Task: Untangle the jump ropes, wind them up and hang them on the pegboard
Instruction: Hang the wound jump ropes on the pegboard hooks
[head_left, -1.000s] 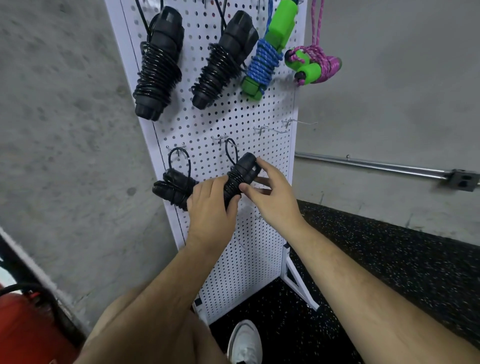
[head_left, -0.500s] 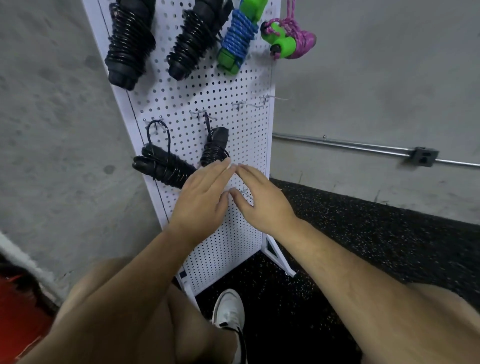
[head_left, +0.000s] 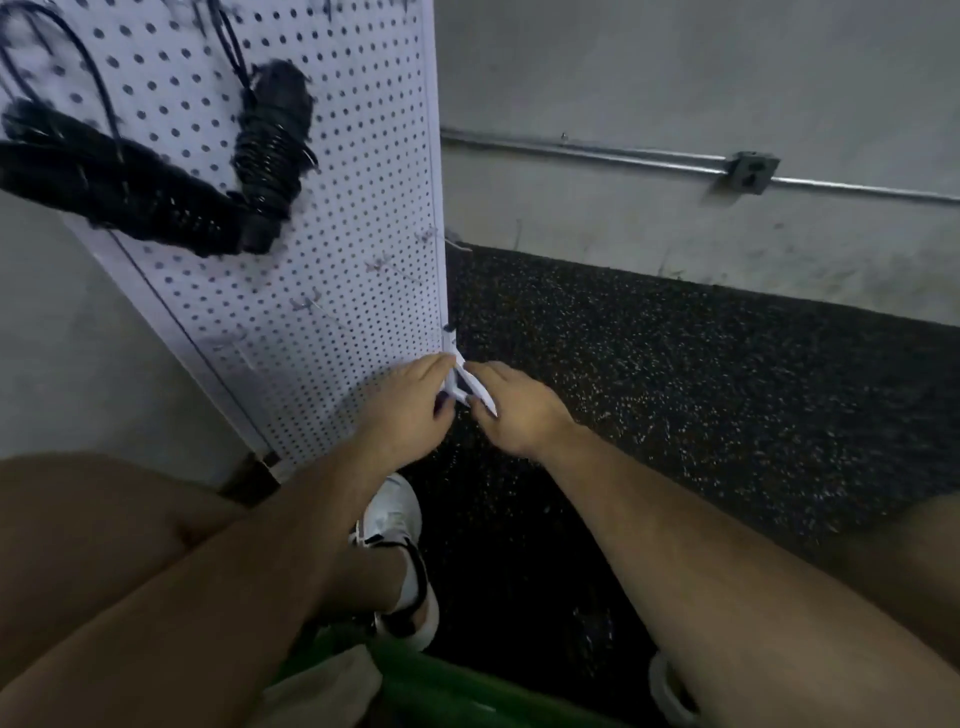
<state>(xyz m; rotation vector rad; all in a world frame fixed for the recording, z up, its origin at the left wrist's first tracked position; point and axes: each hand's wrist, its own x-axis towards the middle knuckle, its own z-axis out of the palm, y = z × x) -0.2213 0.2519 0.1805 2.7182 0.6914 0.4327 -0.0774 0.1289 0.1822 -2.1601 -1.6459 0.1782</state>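
The white pegboard (head_left: 353, 171) fills the upper left. Two wound black jump ropes hang on it: one (head_left: 272, 137) upright by its loop, and another (head_left: 119, 182) lying slanted to its left, their lower ends touching. My left hand (head_left: 410, 405) and my right hand (head_left: 514, 410) hang side by side low in front of the pegboard's bottom right corner and its white foot (head_left: 467, 387). Both hands hold nothing, with loosely curled fingers. The frame is blurred by motion.
Several bare hooks (head_left: 311, 304) stick out of the lower pegboard. A black speckled rubber floor (head_left: 675, 364) lies to the right, below a concrete wall with a metal conduit (head_left: 597, 153). My white shoe (head_left: 392, 519) stands below the hands. Something green (head_left: 441, 680) lies at the bottom edge.
Both hands let go of the right black rope, which now hangs on its hook, and dropped down to the pegboard's foot. The view tilted down; the upper ropes are out of frame.
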